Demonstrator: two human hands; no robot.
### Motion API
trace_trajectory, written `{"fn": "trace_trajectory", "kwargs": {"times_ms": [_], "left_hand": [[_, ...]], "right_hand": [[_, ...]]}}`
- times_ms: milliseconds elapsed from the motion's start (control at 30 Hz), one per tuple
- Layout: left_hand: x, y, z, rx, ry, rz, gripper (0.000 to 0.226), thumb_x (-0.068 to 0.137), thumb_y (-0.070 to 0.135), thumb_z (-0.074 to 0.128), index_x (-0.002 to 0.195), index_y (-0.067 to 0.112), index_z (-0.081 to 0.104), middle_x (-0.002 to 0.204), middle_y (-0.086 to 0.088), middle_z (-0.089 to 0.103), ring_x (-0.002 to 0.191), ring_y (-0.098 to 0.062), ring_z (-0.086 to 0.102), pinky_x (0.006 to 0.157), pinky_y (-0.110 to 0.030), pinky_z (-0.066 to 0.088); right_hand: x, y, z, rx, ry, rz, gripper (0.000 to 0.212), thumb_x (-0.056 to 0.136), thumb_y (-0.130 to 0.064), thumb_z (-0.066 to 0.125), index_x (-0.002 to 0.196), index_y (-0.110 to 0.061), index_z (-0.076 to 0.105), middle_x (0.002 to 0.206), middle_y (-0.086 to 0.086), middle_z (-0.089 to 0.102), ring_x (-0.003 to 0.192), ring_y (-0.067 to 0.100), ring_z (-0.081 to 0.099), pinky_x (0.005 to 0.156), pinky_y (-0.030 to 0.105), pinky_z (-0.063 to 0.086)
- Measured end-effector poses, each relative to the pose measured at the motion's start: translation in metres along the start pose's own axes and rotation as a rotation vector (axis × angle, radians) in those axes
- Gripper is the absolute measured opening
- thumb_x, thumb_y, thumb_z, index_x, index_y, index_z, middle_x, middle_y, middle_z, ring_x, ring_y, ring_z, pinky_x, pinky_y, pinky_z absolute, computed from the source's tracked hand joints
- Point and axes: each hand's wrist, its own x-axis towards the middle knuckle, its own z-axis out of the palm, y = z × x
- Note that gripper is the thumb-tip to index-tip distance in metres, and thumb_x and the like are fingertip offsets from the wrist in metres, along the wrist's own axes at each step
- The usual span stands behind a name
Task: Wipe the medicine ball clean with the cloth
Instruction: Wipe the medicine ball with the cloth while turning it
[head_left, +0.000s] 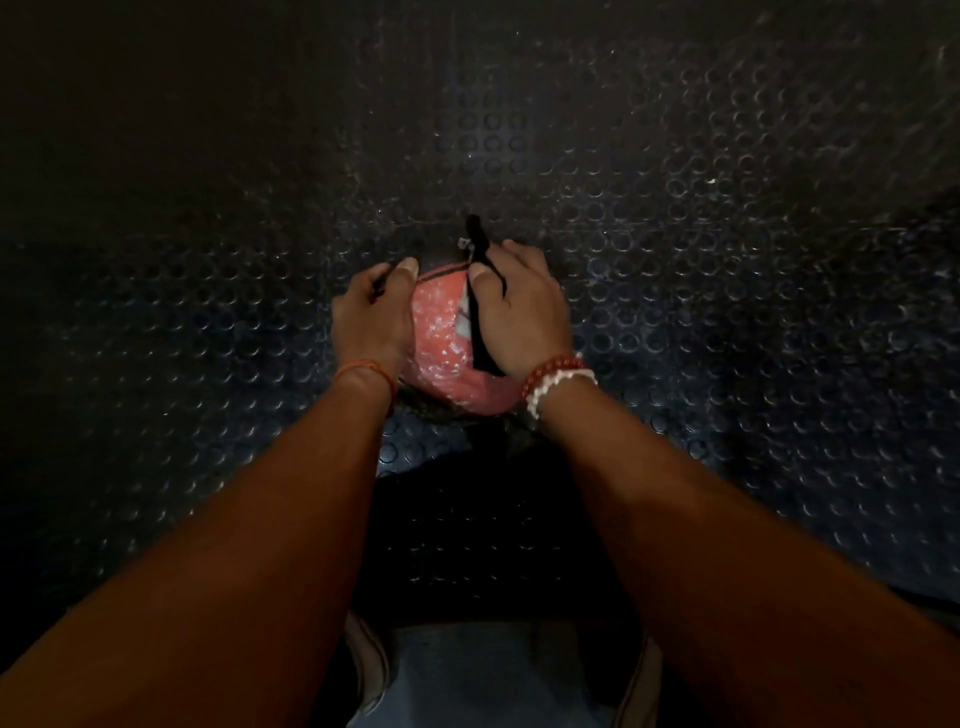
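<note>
**Ball braced from one side, cloth pressed on from the other**

The medicine ball (441, 338) sits on the studded rubber floor (727, 260) between my two grips. My left grip (371, 317) is curled round the side of the ball nearest it, thumb laid along the upper edge. I judge it is there to stop the ball rolling away from the wiping pressure. My right grip (519, 306) lies over the opposite shoulder of the ball and pinches the black cloth (479, 338) between thumb and forefinger. The palm bears down on it, so the fabric stays pinned to the surface as I rub. A tail of cloth sticks out beyond my right fingertips and another strip trails back toward my wrist.

Pale blotches speckle the red surface between my grips, so I judge there is cleaning left to do.

Much is hard to read. The light is dim, and most of the cloth is hidden under my right palm. The far dark part of the ball blends into the floor. A dark sliver shows by my left thumb; I cannot tell whether it is cloth or shadow.
</note>
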Motion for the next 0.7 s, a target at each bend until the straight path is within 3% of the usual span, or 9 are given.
{"fn": "trace_trajectory", "kwargs": {"times_ms": [67, 133, 200, 267, 467, 600, 700], "left_hand": [[-0.001, 0.003, 0.003, -0.012, 0.013, -0.011, 0.047, 0.078, 0.059, 0.064, 0.11, 0.024, 0.07, 0.121, -0.004, 0.062, 0.106, -0.016, 0.061, 0.095, -0.029, 0.048], [-0.001, 0.007, 0.006, 0.003, 0.02, -0.015, 0.047, 0.081, 0.058, 0.062, 0.113, 0.023, 0.068, 0.123, -0.004, 0.061, 0.106, -0.016, 0.06, 0.091, -0.026, 0.044], [0.0, 0.008, 0.006, 0.037, 0.021, -0.02, 0.05, 0.081, 0.061, 0.059, 0.116, 0.025, 0.067, 0.124, -0.003, 0.06, 0.107, -0.017, 0.059, 0.092, -0.027, 0.043], [0.0, 0.009, 0.005, 0.038, 0.026, -0.02, 0.05, 0.082, 0.061, 0.058, 0.116, 0.025, 0.067, 0.125, -0.003, 0.06, 0.107, -0.018, 0.059, 0.09, -0.027, 0.041], [-0.002, 0.012, 0.004, 0.047, 0.026, -0.018, 0.046, 0.085, 0.058, 0.056, 0.112, 0.023, 0.067, 0.12, -0.003, 0.061, 0.101, -0.017, 0.059, 0.085, -0.027, 0.04], [-0.005, 0.01, 0.001, 0.034, 0.004, 0.009, 0.043, 0.086, 0.055, 0.058, 0.111, 0.021, 0.067, 0.119, -0.004, 0.062, 0.102, -0.015, 0.059, 0.087, -0.026, 0.044], [-0.004, 0.01, -0.001, -0.003, 0.001, -0.005, 0.041, 0.087, 0.052, 0.06, 0.111, 0.019, 0.068, 0.118, -0.004, 0.064, 0.104, -0.016, 0.06, 0.091, -0.027, 0.045]], "right_hand": [[0.014, 0.0, -0.005, 0.068, -0.061, 0.11, 0.037, 0.098, -0.034, 0.043, 0.124, -0.018, 0.063, 0.133, 0.007, 0.051, 0.121, 0.026, 0.051, 0.102, 0.029, 0.037], [0.02, 0.003, -0.005, 0.053, -0.062, 0.163, 0.038, 0.097, -0.038, 0.04, 0.119, -0.02, 0.065, 0.128, 0.01, 0.052, 0.122, 0.031, 0.048, 0.105, 0.037, 0.037], [0.015, 0.007, -0.003, 0.04, -0.001, 0.211, 0.041, 0.096, -0.039, 0.037, 0.12, -0.019, 0.064, 0.129, 0.013, 0.053, 0.126, 0.034, 0.044, 0.108, 0.044, 0.034], [-0.004, 0.009, 0.0, 0.087, 0.082, 0.224, 0.041, 0.097, -0.034, 0.039, 0.124, -0.012, 0.061, 0.131, 0.014, 0.052, 0.124, 0.032, 0.047, 0.108, 0.039, 0.035], [-0.061, 0.011, 0.02, -0.05, 0.195, -0.09, 0.056, 0.092, -0.038, 0.035, 0.14, -0.01, 0.048, 0.153, 0.01, 0.035, 0.143, 0.033, 0.025, 0.118, 0.042, 0.018], [-0.039, 0.012, 0.016, -0.142, 0.14, -0.183, 0.053, 0.092, -0.041, 0.034, 0.138, -0.02, 0.052, 0.151, 0.005, 0.041, 0.14, 0.036, 0.033, 0.114, 0.053, 0.026], [-0.011, 0.006, 0.009, -0.011, 0.099, -0.102, 0.045, 0.093, -0.035, 0.041, 0.13, -0.02, 0.06, 0.144, 0.004, 0.049, 0.132, 0.026, 0.045, 0.112, 0.043, 0.032]]}}
